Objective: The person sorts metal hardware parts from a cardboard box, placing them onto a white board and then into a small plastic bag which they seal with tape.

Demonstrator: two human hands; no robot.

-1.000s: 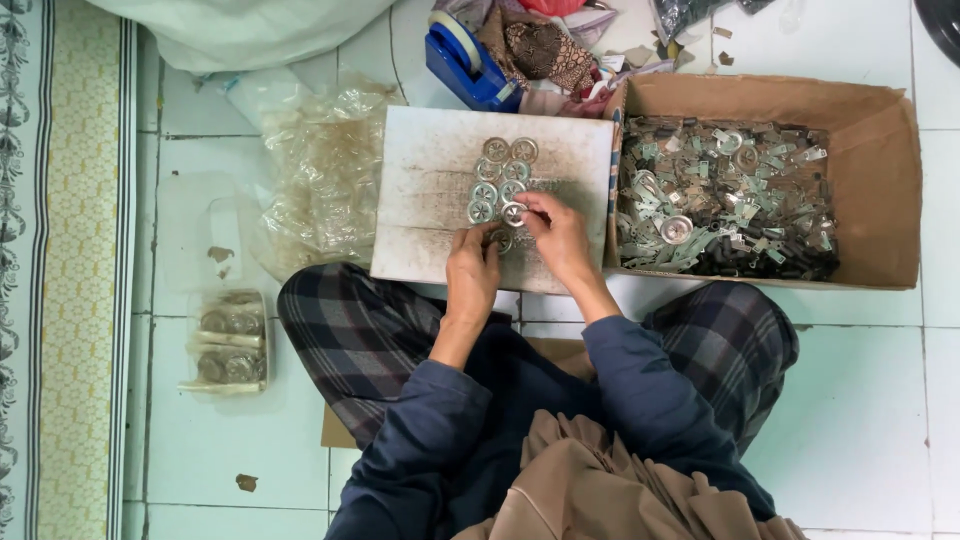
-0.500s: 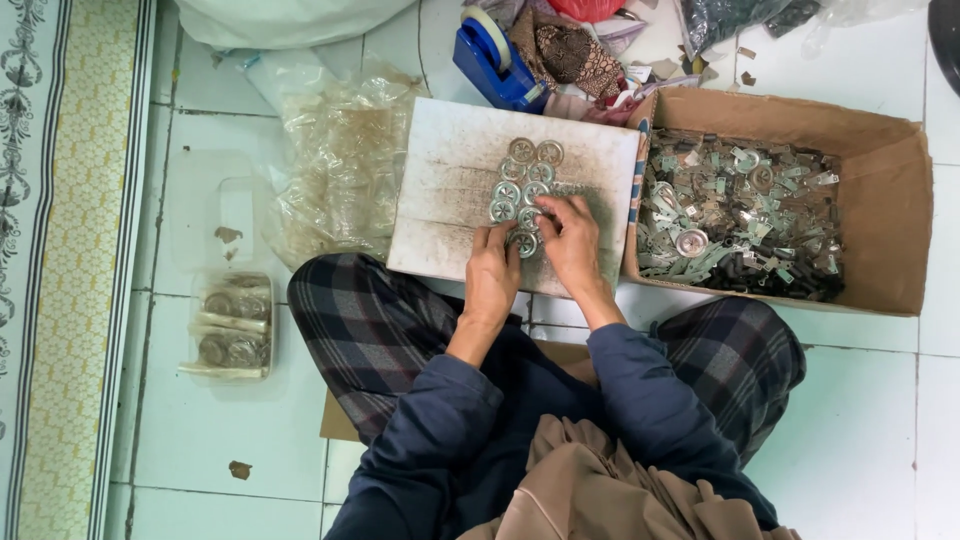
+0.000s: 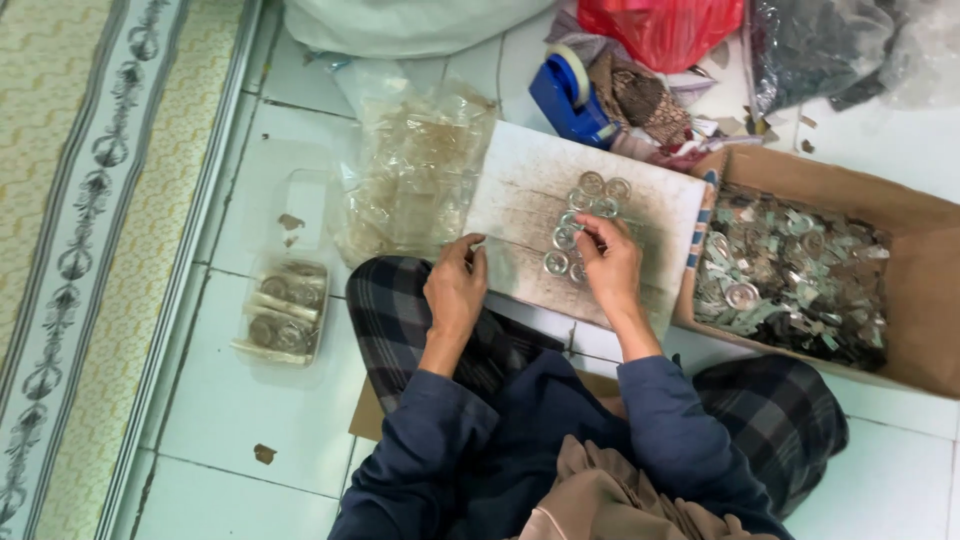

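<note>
Sitting cross-legged on a tiled floor (image 3: 250,420), a person works over a white board (image 3: 520,200) that rests against the knees. The right hand (image 3: 610,265) lies on the board with its fingers bent down onto a cluster of small round silvery discs (image 3: 585,215); the fingertips press on the discs at the near edge of the cluster, while the rest of the discs lie just beyond the fingers, towards the far side of the board. Whether a disc is actually pinched between the fingers cannot be told, since the hand hides its own grip. The left hand (image 3: 455,290) sits at the board's near left edge, well apart from the discs, thumb and fingers curled as if on something small; what it holds, if anything, is too small to tell.

To the right, touching the board, stands an open cardboard box (image 3: 920,300) heaped with silvery scraps and discs. Left of the board lies a pile of clear plastic bags (image 3: 420,180), and nearer the rug (image 3: 90,200) a clear tray (image 3: 285,310) with more discs. Beyond the board sits a blue tape dispenser (image 3: 570,100), with a red bag (image 3: 665,30) behind it.
</note>
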